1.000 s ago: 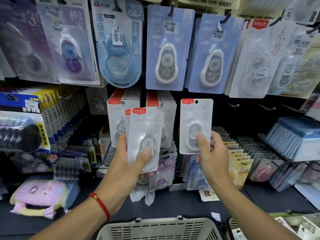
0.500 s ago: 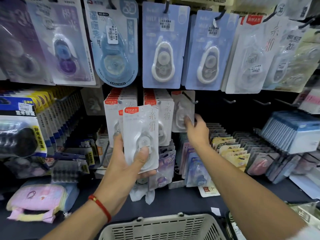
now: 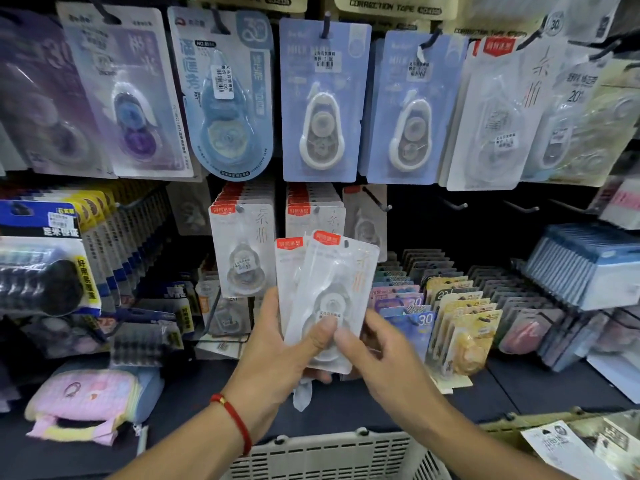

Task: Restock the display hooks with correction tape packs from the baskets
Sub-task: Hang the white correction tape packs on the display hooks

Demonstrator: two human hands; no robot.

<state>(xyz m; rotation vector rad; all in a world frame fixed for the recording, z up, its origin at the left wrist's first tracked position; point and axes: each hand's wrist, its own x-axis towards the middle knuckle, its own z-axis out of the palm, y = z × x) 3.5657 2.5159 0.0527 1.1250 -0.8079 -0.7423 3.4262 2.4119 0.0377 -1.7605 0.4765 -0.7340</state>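
White tape packs (image 3: 325, 296), two at least, fanned and tilted right, red tabs up. Left hand (image 3: 277, 355) clamps them from below, thumb (image 3: 323, 332) pressed on front pack's blister, fingers curled behind. Right hand (image 3: 377, 355) touching the front pack's lower right edge, thumb tip beside left thumb, fingers partly curled; blurred, can't tell if it actually pinches the pack. Red bracelet (image 3: 235, 422) on left wrist.

Just above left hand: full hook of same white packs (image 3: 242, 251). Second full hook (image 3: 313, 211) right behind the held packs' tops. Above right hand: hook (image 3: 375, 200) with one pack (image 3: 365, 220) pushed to the back, most of the prong bare. Further right of that, bare hooks (image 3: 453, 204) against the dark panel.

Top row above both hands: purple packs (image 3: 128, 95), blue rounded pack (image 3: 225, 98), two light blue packs (image 3: 323, 98), white packs (image 3: 495, 116) on the right.

Right of right hand: rows of coloured packs (image 3: 457, 323) standing in racks on the shelf, blue boxed stack (image 3: 585, 265) beyond. Left of left hand: black tape rolls pack (image 3: 41, 265), yellow-blue packs row (image 3: 114, 237). Lower left: pink pouch (image 3: 86, 403) lying on shelf.

Below the hands, at frame bottom: white slotted basket (image 3: 332, 455). Second basket (image 3: 571, 441) at lower right with packs in it, only partly in view.
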